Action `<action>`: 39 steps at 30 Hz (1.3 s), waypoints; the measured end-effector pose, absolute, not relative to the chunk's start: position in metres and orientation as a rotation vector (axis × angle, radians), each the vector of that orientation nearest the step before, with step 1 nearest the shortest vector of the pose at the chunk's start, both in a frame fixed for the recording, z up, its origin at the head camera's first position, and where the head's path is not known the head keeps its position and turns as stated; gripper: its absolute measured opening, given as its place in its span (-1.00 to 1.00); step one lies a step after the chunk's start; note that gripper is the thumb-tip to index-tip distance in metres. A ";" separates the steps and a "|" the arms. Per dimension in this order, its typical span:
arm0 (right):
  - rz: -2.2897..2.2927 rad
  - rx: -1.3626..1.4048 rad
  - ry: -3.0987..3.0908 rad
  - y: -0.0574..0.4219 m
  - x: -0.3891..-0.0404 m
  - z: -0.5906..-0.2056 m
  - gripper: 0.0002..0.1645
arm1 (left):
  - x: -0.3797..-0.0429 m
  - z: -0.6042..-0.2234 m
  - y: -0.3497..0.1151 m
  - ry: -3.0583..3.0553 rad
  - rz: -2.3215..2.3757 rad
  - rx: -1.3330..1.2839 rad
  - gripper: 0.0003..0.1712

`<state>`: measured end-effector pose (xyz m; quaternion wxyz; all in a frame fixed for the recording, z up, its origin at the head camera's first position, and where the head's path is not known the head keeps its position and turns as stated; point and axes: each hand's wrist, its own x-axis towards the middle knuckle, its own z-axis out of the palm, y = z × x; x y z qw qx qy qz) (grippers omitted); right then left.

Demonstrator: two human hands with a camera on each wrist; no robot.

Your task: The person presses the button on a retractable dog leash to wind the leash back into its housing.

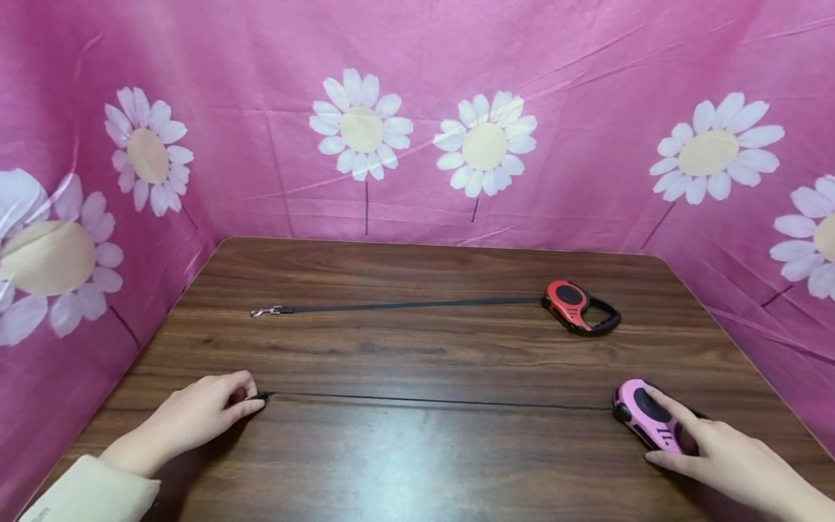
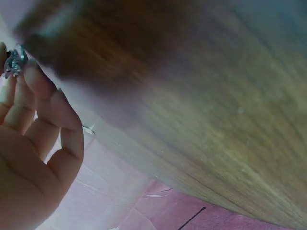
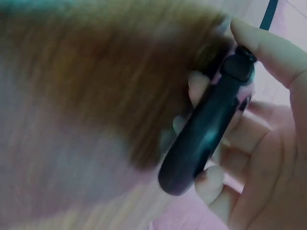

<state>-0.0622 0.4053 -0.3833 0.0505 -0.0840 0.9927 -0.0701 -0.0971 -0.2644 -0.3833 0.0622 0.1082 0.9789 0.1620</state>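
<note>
A pink retractable dog leash [image 1: 633, 399] lies at the right front of the table, its black handle [image 3: 199, 134] large in the right wrist view. My right hand [image 1: 730, 457] grips it around the handle, index finger along the casing's top. From its casing a thin black leash line [image 1: 430, 400] runs straight and taut to the left. At the far end, my left hand [image 1: 205, 409] pinches the black end piece [image 1: 261, 396] between thumb and fingers. A metal clip [image 2: 16, 61] shows at those fingertips in the left wrist view; the fingers partly hide it.
Farther back lies a red retractable leash [image 1: 564, 297], its black strap [image 1: 417, 303] drawn out leftward to a silver snap hook [image 1: 266, 312]. The brown wooden table [image 1: 391, 348] is bordered by a pink cloth [image 1: 417, 43] with white daisies at the back and sides.
</note>
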 end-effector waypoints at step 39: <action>-0.324 -0.564 3.337 0.409 -0.067 -0.387 -0.04 | -0.105 -0.379 -0.262 3.009 0.572 0.260 -0.83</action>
